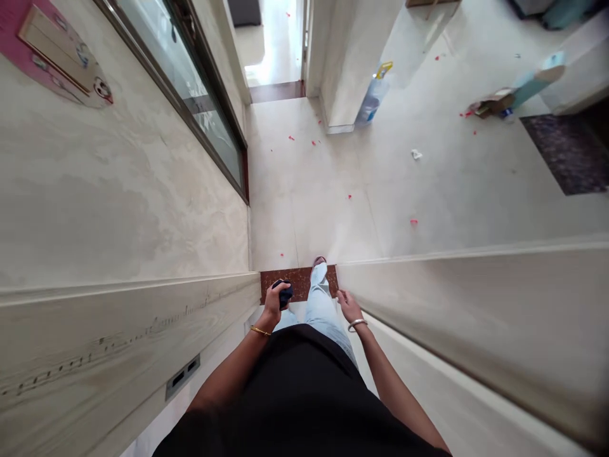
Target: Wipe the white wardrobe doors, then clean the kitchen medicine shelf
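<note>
Bent tight around a small dark bundle [285,294], the fingers of the left hand [275,298]. Soft-looking and nearly black, maybe cloth, but too small to tell. Held up in front of the body, on the left, above a red-brown strip [299,282] in the doorway. On that wrist, a thin gold bracelet [261,331]. Across from it, the right hand [350,307], low and near the right end of the strip, with loosely bent fingers. Hard to tell from here how wide or narrow that grip, or whether around anything. Around the right wrist, a silver bangle [358,324]. Between the two arms, a black shirt [304,393] and light blue jeans [321,311], with one shoe [320,260] at the far edge of the strip. Close by on the left, a pale panel [118,368] with little music notes and a metal plate [183,377]. Past the strip, a shiny pale floor [323,216] with small red bits [413,221] and a white scrap [416,154]. Farther out, a big clear bottle [373,101] with a yellow handle [383,69], just beside a pillar [349,70]. Far right, a dark mat [566,152]. High on the left wall, a pink board [61,57] with a football picture.
</note>
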`<state>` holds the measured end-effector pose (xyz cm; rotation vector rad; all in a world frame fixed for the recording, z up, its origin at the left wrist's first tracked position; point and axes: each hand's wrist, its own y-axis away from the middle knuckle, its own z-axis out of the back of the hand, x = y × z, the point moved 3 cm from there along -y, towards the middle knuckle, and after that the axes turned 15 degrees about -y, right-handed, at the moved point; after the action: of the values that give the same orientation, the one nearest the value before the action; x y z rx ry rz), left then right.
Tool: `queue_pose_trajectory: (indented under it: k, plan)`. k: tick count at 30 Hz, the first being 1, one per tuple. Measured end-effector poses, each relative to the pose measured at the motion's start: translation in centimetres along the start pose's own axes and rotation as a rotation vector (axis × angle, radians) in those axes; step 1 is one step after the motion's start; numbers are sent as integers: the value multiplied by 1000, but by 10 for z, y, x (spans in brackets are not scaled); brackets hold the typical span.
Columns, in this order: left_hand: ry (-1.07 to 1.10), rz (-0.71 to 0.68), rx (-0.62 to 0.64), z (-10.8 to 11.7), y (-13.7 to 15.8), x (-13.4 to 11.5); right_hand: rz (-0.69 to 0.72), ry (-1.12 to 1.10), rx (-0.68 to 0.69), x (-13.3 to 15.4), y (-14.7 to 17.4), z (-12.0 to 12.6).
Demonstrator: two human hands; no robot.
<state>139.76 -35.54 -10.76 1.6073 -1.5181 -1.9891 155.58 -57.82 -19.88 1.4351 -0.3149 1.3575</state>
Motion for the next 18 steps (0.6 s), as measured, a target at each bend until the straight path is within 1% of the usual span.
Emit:
queue_pose_trajectory:
  k: [2, 5, 8, 10, 12, 14, 16, 18]
  plan:
    - [62, -34, -71, -13, -12, -21, 39, -27, 112, 45, -58, -21]
    - [143, -86, -155, -37, -28, -56, 123, -99, 280, 128, -131, -52]
    - [198, -125, -222, -68, -46, -93, 201, -191, 412, 211, -183, -65]
    - [248, -133, -299, -90, -63, -115, 226, -248, 476, 255, -207, -65]
    - [282, -140, -378, -112, -84, -135, 225, -291, 531, 285, -225, -62]
    - [267, -181, -422, -133, -107, -156, 211, -319, 578, 304, -239, -59]
    - [197, -259, -420, -153, -132, -178, 199, -337, 603, 314, -253, -58]
    - [83, -331, -375, -174, -162, -202, 198, -351, 599, 321, -270, -56]
